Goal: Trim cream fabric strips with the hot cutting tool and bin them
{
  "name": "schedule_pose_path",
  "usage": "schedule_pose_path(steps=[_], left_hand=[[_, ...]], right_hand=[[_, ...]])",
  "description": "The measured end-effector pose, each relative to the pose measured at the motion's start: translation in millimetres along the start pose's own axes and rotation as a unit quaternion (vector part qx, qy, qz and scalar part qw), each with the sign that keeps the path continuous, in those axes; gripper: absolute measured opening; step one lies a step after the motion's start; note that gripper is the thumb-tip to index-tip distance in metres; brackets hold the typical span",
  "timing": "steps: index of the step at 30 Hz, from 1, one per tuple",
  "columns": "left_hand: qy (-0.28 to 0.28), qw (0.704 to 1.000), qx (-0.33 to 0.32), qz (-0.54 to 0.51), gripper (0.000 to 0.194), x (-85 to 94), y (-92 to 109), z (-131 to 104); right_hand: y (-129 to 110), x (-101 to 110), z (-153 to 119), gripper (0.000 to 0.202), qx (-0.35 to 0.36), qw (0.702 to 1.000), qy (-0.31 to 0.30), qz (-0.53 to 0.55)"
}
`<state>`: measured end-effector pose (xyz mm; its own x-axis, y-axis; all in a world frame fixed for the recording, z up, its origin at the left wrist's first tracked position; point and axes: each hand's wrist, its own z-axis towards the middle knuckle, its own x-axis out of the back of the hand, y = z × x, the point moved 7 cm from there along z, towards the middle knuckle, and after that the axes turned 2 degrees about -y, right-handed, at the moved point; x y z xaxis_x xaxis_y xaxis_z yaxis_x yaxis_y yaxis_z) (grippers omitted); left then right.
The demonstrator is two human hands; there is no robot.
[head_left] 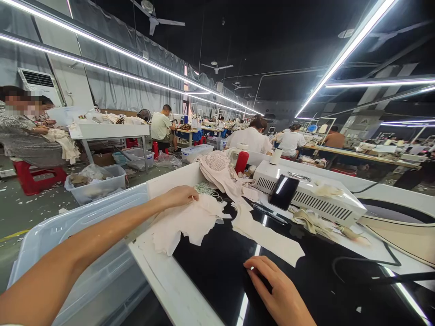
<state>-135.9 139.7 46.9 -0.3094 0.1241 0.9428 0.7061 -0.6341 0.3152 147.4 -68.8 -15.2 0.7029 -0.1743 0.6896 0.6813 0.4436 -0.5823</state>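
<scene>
A red stool (26,177) stands beside a plastic bin (102,189), and a ceiling fan (154,21) hangs overhead.

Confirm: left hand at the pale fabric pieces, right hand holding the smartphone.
Wrong about the right hand: in the head view it is over the black work surface, and the smartphone leans against the white vented box. The left hand is at the pale fabric pieces.

Bright tube lights (346,53) run above you beneath a dark ceiling (272,36) with fans (153,21); grey curtains (102,25) hang to your left, and pale scraps (63,210) litter the greenish floor (20,213).
</scene>
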Motion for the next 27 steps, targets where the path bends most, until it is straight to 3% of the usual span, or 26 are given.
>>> schedule_pose_path(steps=[7, 14, 17, 22, 25, 27], left_hand=[[-0.026, 1.000, 0.003, -0.004, 0.029, -18.1, -5, -3], [-0.022, 0.997, 0.060, -0.042, 0.028, 5.9, -8, -7], [0.005, 0.992, 0.101, -0.070, 0.030, 18.9, -11, 10], [0.104, 0.984, 0.131, -0.055, 0.037, 37.5, -11, 44], [0.119, 0.987, 0.107, -0.014, 0.038, 34.7, -1, 45], [0.094, 0.993, 0.071, 0.010, 0.034, 24.1, 10, 38]], right_hand=[[-2, 0, 1, 0.021, 0.002, 1.000, 0.000, 0.009], [6, -5, -3, 0.021, -0.002, 1.000, -0.008, 0.002], [7, -7, -2, 0.021, -0.002, 1.000, -0.013, 0.005], [6, -7, -3, 0.021, -0.006, 1.000, -0.017, 0.015], [5, -7, -6, 0.021, -0.008, 1.000, -0.014, 0.024], [5, -8, -8, 0.021, -0.011, 0.999, -0.011, 0.029]])
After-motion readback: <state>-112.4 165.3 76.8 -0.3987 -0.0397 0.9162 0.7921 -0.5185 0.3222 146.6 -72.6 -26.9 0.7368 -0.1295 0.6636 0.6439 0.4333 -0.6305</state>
